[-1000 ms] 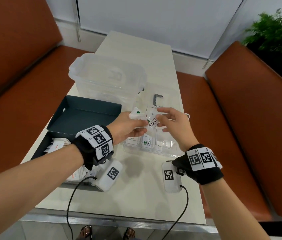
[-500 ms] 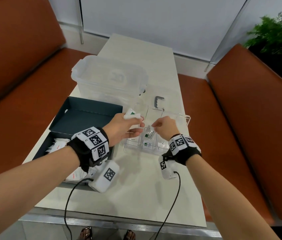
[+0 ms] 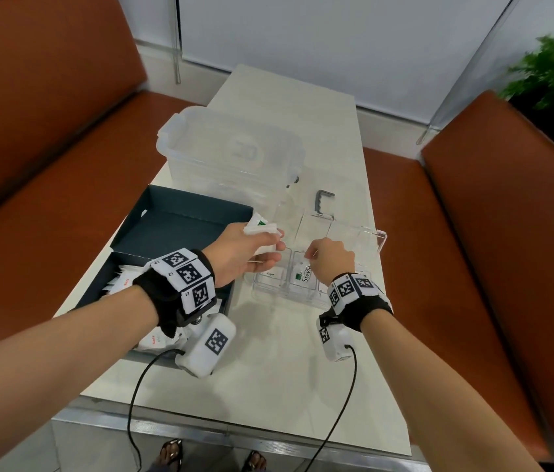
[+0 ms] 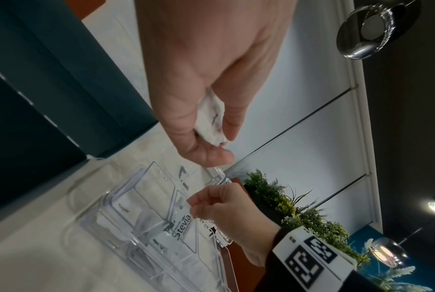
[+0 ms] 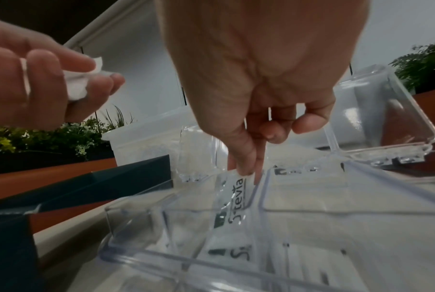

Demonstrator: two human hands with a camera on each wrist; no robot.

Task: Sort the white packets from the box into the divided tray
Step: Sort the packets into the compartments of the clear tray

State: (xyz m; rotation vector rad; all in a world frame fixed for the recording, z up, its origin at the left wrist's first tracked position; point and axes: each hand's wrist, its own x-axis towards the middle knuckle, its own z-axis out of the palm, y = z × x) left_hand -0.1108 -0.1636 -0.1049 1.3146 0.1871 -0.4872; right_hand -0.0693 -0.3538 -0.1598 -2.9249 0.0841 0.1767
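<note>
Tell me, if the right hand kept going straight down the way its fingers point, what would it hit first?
Probably the floor of the clear divided tray: the right hand pinches a Stevia packet already lowered into a middle compartment, so the packet would likely bottom out there first. Depth is unclear.

Stevia pkt upright, tray middle.

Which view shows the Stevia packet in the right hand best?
The left wrist view: the Stevia packet and the pinching right hand show clearly above the clear tray. The right wrist view shows it through plastic; in the head view the hand partly covers it.
</note>
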